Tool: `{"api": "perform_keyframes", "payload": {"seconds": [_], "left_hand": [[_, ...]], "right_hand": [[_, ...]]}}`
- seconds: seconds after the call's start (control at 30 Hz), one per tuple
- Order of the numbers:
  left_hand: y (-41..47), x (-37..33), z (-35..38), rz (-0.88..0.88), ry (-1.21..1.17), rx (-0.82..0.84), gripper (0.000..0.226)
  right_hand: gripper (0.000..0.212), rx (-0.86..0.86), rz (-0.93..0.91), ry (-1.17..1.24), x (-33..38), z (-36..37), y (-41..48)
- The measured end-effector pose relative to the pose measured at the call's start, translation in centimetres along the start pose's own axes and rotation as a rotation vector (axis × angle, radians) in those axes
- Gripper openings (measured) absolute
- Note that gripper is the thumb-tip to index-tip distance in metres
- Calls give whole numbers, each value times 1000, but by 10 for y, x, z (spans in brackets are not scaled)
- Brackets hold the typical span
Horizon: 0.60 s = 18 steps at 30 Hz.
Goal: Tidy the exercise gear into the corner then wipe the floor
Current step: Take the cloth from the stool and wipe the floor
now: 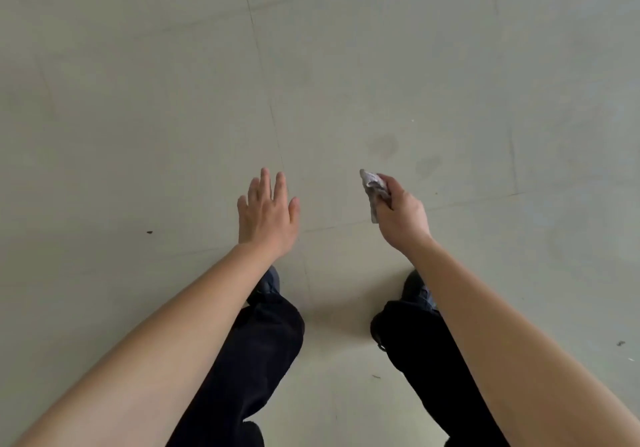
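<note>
I look straight down at a pale grey tiled floor [173,100]. My right hand [401,212] grips a small crumpled grey cloth [372,192], which sticks out past my fingers toward the left. My left hand [266,216] hovers over the floor with its fingers straight and spread, palm down, holding nothing. Both hands are held out in front of my legs, above the floor. No exercise gear is in view.
My legs in dark trousers [263,349] and dark shoes [414,285] stand below the hands. Two faint dark smudges [384,143] mark the tile ahead of my right hand. Small dark specks lie at the left [149,232] and lower right [620,343].
</note>
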<state>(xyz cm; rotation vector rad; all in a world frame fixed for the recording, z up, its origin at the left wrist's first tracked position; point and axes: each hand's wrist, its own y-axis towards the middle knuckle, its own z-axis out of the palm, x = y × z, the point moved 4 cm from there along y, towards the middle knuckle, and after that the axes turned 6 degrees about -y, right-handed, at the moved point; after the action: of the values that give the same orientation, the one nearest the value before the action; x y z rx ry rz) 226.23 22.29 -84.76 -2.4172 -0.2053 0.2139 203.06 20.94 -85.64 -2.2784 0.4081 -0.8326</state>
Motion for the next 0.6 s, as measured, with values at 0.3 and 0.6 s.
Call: {"api": "perform_keyframes", "payload": {"seconds": [0.3, 0.6], "left_hand": [[151, 80, 110, -51, -26, -89, 56], [259, 117, 149, -121, -153, -401, 54]], "right_hand": [[51, -7, -409, -283, 2, 142, 141], [51, 26, -1152, -778, -60, 264, 157]]}}
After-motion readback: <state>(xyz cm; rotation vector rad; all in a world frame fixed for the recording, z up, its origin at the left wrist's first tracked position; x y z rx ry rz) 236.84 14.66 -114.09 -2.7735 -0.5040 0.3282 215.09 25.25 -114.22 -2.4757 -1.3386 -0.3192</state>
